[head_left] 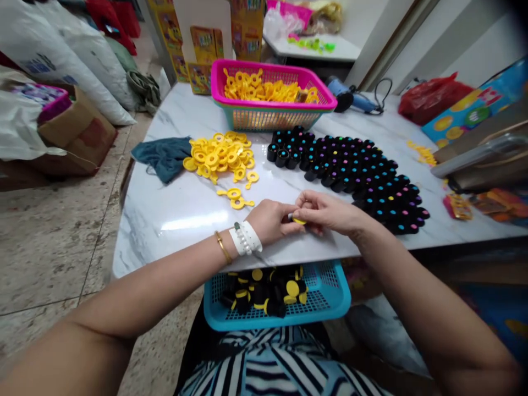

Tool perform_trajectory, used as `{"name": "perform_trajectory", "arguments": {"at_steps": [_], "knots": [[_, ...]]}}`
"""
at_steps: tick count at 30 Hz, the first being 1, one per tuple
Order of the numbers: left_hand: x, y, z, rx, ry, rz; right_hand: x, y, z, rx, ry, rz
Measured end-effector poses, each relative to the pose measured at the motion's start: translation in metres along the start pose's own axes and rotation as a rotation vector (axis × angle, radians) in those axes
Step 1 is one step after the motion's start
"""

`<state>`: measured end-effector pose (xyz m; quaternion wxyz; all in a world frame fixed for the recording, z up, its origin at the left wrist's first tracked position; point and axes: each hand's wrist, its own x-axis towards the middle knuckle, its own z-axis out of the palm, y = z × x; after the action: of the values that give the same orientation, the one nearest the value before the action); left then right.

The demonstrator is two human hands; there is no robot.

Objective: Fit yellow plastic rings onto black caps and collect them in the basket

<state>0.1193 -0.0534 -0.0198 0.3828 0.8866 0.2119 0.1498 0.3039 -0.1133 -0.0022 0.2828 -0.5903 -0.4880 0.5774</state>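
Note:
Near the table's front edge my left hand (pixel 272 221) and my right hand (pixel 328 213) meet, fingers closed around a small yellow piece (pixel 299 221). Fingers cover most of it, so its full shape is hidden. Just beyond my left hand lie two loose yellow rings with short handles (pixel 234 193). Behind them is a heap of the same yellow rings (pixel 220 157). To the right of my hands, black cylindrical pieces (pixel 350 165) stand packed together, with blue, pink, purple and yellow dots on top. Below my hands, a blue basket (pixel 344 300) holds black pieces with yellow ends (pixel 264 291).
A pink basket (pixel 274 67) of yellow rings stands at the table's back. Beside the heap lies a dark blue cloth (pixel 163 157). Blue tools with a cord (pixel 358 99) and a red bag (pixel 433 99) are at back right. White sacks (pixel 53 60) stand on the left floor.

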Motion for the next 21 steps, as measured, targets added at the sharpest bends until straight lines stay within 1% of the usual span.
{"name": "perform_trajectory", "arguments": {"at_steps": [4,6,8,10,13,15,17,19,21], "knots": [[-0.005,0.004,0.009,0.103,0.033,-0.084,-0.013,0.01,0.023,-0.155,0.193,-0.092],[-0.009,0.006,0.013,0.185,0.022,-0.113,-0.021,0.017,0.035,-0.36,0.298,-0.224],[-0.016,0.007,0.015,0.281,0.009,-0.095,-0.03,0.023,0.047,-0.532,0.421,-0.375],[-0.025,0.012,0.016,0.329,-0.019,-0.04,-0.041,0.028,0.059,-0.599,0.508,-0.467],[-0.044,0.025,0.022,0.245,-0.042,0.014,-0.065,0.037,0.077,-0.529,0.533,-0.522],[-0.055,0.034,0.026,0.15,-0.03,0.002,-0.079,0.043,0.088,-0.458,0.529,-0.555],[-0.062,0.039,0.031,0.094,-0.032,-0.03,-0.089,0.047,0.097,-0.459,0.551,-0.576],[-0.063,0.042,0.035,0.084,0.014,-0.066,-0.092,0.048,0.102,-0.536,0.604,-0.572],[-0.059,0.042,0.039,0.092,0.108,-0.073,-0.087,0.044,0.103,-0.659,0.686,-0.541]]}}
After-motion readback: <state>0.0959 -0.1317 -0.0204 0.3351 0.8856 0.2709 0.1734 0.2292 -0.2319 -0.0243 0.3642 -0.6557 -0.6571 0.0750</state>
